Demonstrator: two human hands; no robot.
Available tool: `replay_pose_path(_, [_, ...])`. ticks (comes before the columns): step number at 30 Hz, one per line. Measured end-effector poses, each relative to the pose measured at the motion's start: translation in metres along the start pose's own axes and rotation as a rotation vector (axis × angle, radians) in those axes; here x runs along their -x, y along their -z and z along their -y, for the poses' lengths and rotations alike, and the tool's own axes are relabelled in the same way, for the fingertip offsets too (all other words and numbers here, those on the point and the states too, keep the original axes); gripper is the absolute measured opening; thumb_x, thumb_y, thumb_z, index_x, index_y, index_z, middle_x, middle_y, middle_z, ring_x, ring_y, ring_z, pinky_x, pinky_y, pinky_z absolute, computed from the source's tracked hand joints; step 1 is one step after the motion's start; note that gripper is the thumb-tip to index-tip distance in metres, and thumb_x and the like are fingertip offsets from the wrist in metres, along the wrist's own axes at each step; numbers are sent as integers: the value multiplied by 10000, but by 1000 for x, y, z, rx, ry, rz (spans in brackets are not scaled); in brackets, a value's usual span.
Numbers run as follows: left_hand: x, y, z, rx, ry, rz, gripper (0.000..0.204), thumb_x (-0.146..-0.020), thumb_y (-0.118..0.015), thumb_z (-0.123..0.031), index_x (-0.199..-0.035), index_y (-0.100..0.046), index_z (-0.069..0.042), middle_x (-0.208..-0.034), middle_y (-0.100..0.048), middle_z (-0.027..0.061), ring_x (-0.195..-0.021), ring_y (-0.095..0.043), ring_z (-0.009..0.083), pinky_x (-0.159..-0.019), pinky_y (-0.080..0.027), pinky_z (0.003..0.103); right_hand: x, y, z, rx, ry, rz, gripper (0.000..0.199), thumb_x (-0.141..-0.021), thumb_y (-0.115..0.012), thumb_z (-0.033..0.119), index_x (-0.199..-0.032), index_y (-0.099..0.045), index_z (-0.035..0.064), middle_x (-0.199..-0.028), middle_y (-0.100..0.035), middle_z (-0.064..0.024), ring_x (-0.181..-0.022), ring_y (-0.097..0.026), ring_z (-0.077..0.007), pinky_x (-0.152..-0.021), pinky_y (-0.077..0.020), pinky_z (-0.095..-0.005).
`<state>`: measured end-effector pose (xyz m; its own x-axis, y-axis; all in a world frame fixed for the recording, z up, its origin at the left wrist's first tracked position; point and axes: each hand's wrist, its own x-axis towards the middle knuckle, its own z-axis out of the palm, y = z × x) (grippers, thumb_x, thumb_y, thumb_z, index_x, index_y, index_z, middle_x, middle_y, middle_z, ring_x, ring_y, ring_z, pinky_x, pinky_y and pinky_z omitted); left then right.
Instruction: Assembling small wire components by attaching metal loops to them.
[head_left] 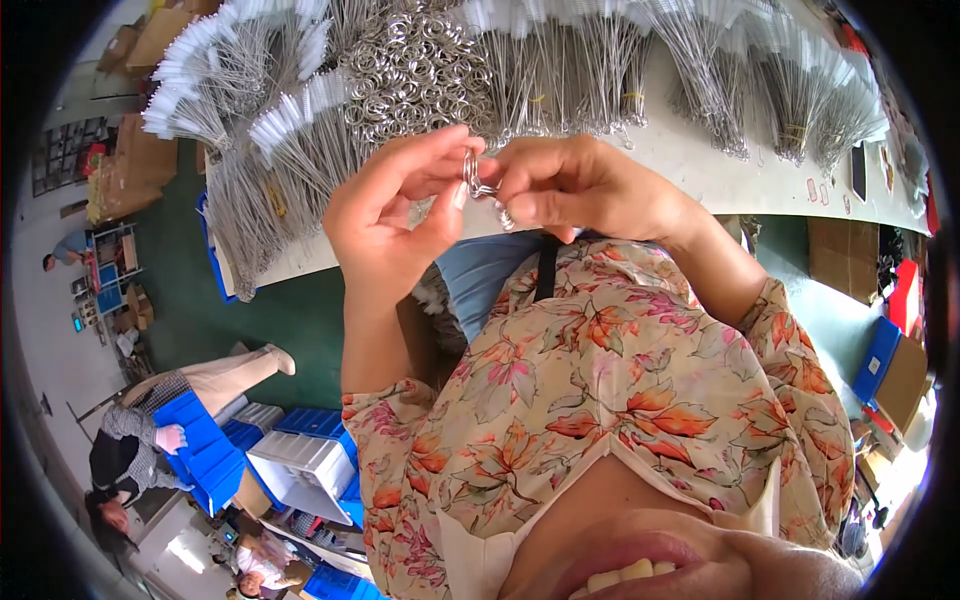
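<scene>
Near the table's front edge, my left hand point(395, 205) pinches a shiny metal ring point(469, 172) between thumb and fingertips. Close against it, my right hand point(580, 188) has its thumb and fingers closed on small shiny metal rings point(505, 214); their exact number is hard to make out. The metal pieces of the two hands meet between the fingertips. Just beyond my hands lies a big heap of loose metal rings point(415, 75). Bundles of wire-stemmed brushes point(300, 125) with white bristles lie left of the heap, and further brush bundles point(560, 70) lie right of it.
The white table point(690, 185) bends across the top. A dark phone point(859, 172) lies at its right end. At lower left, a person point(130, 440) holds a blue bin point(203, 450) beside stacked crates point(300, 465). Cardboard boxes point(845, 258) stand at the right.
</scene>
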<state>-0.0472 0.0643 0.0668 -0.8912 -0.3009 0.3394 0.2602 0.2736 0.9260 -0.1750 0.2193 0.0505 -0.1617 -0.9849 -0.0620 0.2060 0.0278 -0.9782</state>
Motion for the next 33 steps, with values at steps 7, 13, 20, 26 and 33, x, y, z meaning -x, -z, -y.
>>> replay_pose_path(7, [-2, -2, -29, -122, -297, -88, 345, -740, -598, 107, -1080, -542, 100, -1017, -587, 188, -829, -632, 206, -737, -520, 271, -5, -18, 46, -173, 162, -241, 185, -846, -616, 211, -879, -661, 35, -666, -570, 20, -535, -447, -36, -476, -363, -184])
replay_pose_path(13, [-10, 0, -38, -338, -341, -183, 300, -731, -616, 92, -1029, -586, 85, -973, -612, 166, -798, -632, 177, -705, -518, 250, -19, -16, 51, -167, 203, -172, 190, -841, -624, 219, -874, -668, 37, -679, -590, 11, -526, -451, -35, -482, -373, -180])
replay_pose_path(20, [-10, 10, -45, -342, -335, -208, 307, -716, -603, 107, -1020, -604, 65, -957, -618, 155, -795, -629, 166, -705, -521, 240, -28, -13, 61, 27, 241, -117, 154, -817, -650, 183, -856, -667, 34, -711, -624, -12, -515, -499, -41, -471, -384, -182])
replay_pose_path(26, [-12, 20, -41, -229, -321, -184, 319, -714, -591, 126, -1028, -597, 69, -965, -618, 144, -827, -619, 163, -743, -515, 261, -35, -15, 64, 186, 317, -94, 129, -812, -652, 174, -854, -643, 52, -671, -589, 27, -497, -509, -20, -408, -349, -159])
replay_pose_path(33, [-16, 31, -47, -209, -256, -182, 335, -739, -588, 114, -1070, -572, 61, -955, -626, 139, -831, -618, 151, -727, -513, 249, -41, -14, 71, 207, 215, -9, 132, -822, -634, 138, -847, -636, 9, -671, -590, -6, -503, -492, -46, -473, -397, -200])
